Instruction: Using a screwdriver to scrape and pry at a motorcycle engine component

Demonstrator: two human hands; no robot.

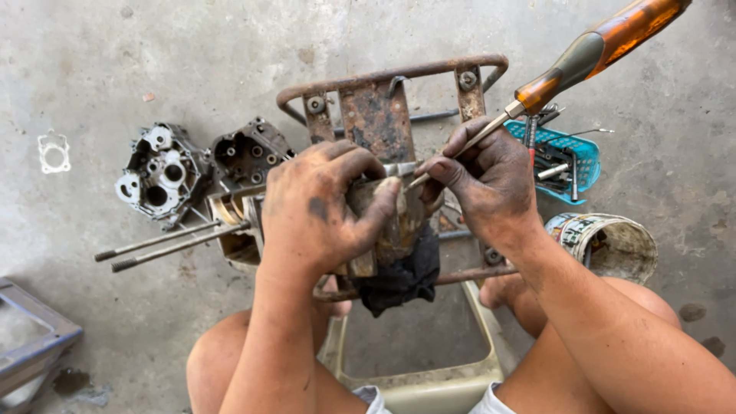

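The left hand (326, 207) grips a grimy, rust-brown metal part (399, 222) resting on a rusty rack (376, 107), above a black rag (402, 280). The right hand (487, 180) pinches a screwdriver (560, 73), amber-handled, its tip touching the part's top edge.

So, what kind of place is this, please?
Probably an informal engine repair spot on a bare concrete floor. Grimy engine casings lie there, a blue basket of tools sits nearby, and the right hand holds a screwdriver.
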